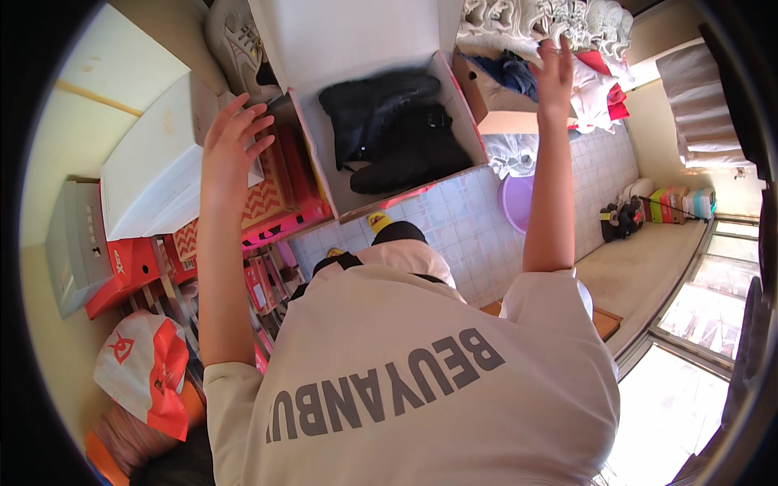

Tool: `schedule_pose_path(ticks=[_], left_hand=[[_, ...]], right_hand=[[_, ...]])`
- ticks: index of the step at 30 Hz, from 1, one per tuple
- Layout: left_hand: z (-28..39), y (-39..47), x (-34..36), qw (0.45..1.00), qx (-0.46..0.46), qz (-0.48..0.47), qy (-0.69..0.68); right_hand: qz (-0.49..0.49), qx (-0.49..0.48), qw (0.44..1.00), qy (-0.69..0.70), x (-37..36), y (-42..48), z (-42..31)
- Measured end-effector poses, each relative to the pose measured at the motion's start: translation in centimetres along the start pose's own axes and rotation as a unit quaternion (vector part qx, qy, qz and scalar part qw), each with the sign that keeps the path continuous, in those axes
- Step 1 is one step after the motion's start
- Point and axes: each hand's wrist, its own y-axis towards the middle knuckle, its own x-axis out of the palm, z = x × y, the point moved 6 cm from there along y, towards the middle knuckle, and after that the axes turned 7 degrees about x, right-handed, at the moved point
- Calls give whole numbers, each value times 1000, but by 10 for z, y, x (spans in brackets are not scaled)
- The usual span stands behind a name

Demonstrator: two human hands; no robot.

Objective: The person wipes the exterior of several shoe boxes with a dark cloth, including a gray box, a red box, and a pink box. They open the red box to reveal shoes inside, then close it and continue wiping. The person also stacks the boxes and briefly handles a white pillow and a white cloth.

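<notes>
An open white shoe box with its lid raised sits before me. Inside lie two black boots, one behind the other, pointing opposite ways. My left hand hovers left of this box, fingers apart and holding nothing, over a chevron-patterned cardboard box. Raised at the right, my right hand has its fingers spread and nothing visible in it. Behind that hand are a carton with a dark blue cloth and a white and red cloth.
Stacked shoe boxes line the left wall, with a white sneaker at the back. Several white shoes stand at the back right. A purple basin is on the tiled floor. A windowsill ledge runs along the right.
</notes>
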Motion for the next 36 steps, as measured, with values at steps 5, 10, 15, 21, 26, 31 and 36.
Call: schedule_pose_path(ticks=[5,10,15,21,26,31,36], left_hand=[[-56,-1,7,918,196,-126,322],[-108,-60,43,733,247,-313,551],[-101,-70,39,777,207,-266,531],[-83,-68,39,833,244,-190,459],[-90,-71,-28,954,163,24,251],[-135,-86,-50,985,-143,80,-53],[-160,-86,2,958,-262,-103,-60]], right_hand=[[-34,-188,970,-149,82,56,23],[36,-359,880,-309,134,70,-45],[24,-474,789,-390,202,74,-110],[-34,-425,779,-460,202,84,-112],[-104,-546,776,-298,91,-41,-122],[-175,-320,842,-398,-49,-138,-40],[-71,84,968,-225,-89,-139,68]])
